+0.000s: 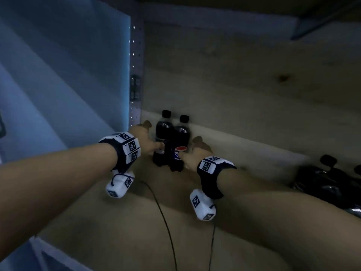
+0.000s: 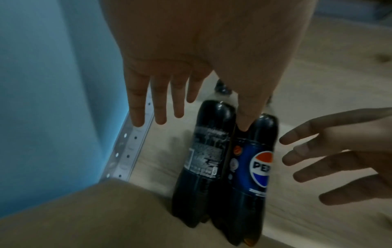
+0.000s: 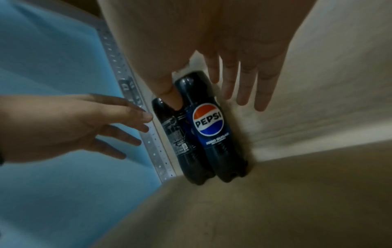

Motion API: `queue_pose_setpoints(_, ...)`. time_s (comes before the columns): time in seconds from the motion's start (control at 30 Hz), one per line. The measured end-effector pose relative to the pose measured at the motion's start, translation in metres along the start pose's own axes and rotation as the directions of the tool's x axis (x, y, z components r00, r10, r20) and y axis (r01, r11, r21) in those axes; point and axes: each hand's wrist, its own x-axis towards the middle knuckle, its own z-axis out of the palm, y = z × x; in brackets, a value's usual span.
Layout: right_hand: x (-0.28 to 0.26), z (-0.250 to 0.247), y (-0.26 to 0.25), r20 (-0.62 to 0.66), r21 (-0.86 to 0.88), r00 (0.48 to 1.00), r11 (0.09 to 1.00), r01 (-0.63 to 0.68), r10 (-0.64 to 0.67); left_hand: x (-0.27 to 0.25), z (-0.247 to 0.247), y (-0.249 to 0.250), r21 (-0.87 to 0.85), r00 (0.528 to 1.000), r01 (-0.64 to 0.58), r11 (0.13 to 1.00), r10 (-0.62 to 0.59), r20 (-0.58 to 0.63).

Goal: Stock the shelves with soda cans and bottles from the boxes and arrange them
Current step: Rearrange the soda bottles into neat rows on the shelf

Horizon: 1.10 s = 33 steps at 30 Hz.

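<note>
Two Pepsi bottles (image 1: 172, 141) stand upright, touching, on the wooden shelf (image 1: 254, 106) between left hand (image 1: 145, 138) and right hand (image 1: 197, 151); both hands have fingers spread and grip nothing. More bottles (image 1: 330, 180) lie beyond the right hand. Judged early: most of the shelf unstocked.

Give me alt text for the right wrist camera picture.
Two dark plastic Pepsi bottles stand side by side in a wooden shelf corner, with the right hand open above them and the left hand open beside them.

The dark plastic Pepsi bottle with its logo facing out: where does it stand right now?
In the head view, the dark plastic Pepsi bottle stands upright in the wooden shelf's back left corner, touching a second dark bottle on its left.
</note>
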Motion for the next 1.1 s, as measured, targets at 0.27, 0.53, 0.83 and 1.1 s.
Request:
queue_pose_setpoints(0.27, 0.069, 0.042, 0.006, 0.035, 0.315, 0.989, 0.937, -0.149, 0.146, 0.064, 0.033, -0.018, -0.334, 0.998, -0.028, 0.942, 0.047, 0.048)
queue_pose_setpoints(0.53, 0.07, 0.068, 0.008, -0.161, 0.287, 0.986, 0.958, 0.011, 0.037, 0.06, 0.05, -0.024, -0.496, 0.992, -0.129, 0.859, 0.115, -0.058)
queue_pose_setpoints(0.83, 0.062, 0.08, 0.029, -0.086, 0.249, 0.996, 0.968, 0.02, 0.002, 0.046, 0.07, -0.055, -0.52, 0.987, -0.093, 0.849, 0.147, 0.063)
queue_pose_setpoints(1.1, 0.076, 0.09, 0.029, -0.147, 0.278, 0.988, 0.957, 0.085, -0.045, 0.057, 0.079, -0.061, -0.465, 0.989, -0.047, 0.884, -0.026, -0.148)
